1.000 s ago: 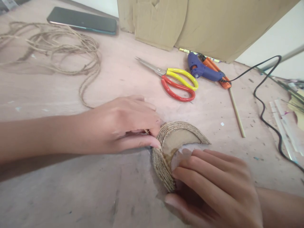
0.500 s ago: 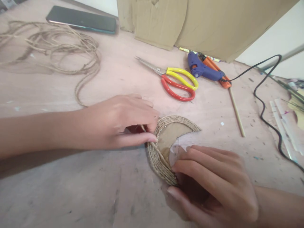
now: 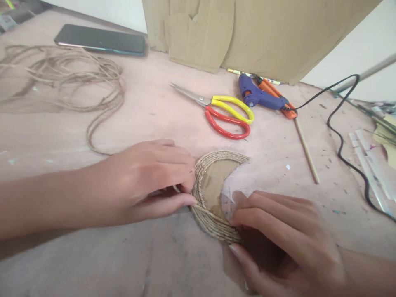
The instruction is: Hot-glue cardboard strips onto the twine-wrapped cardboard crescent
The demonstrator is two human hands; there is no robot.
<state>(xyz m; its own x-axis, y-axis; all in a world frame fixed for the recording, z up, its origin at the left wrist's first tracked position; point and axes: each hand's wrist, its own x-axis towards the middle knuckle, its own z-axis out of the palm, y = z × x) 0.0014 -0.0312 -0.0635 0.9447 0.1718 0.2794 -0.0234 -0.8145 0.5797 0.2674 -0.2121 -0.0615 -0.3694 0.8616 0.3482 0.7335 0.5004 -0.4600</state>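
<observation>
A crescent-shaped cardboard piece [image 3: 213, 185], its outer edge wound with several rows of jute twine, lies flat on the pinkish wooden table [image 3: 154, 107]. My left hand [image 3: 148, 179] is closed in a pinch on the twine strand at the crescent's left edge. My right hand [image 3: 278, 239] lies over the crescent's lower right part, fingers pressed down on it and on a patch of whitish glue. Loose jute twine [image 3: 68, 78] lies coiled at the far left and trails toward my left hand.
Red-and-yellow scissors [image 3: 222, 113] lie behind the crescent, with a blue glue gun [image 3: 260, 97] and its black cord [image 3: 340, 136] to the right. A thin wooden stick [image 3: 306, 150], a dark phone [image 3: 99, 39], cardboard sheets [image 3: 247, 29] and scraps at the right edge are also there.
The crescent has shifted left and turned a little under both hands. My left hand's pinch has followed along its left edge. The view moved slightly.
</observation>
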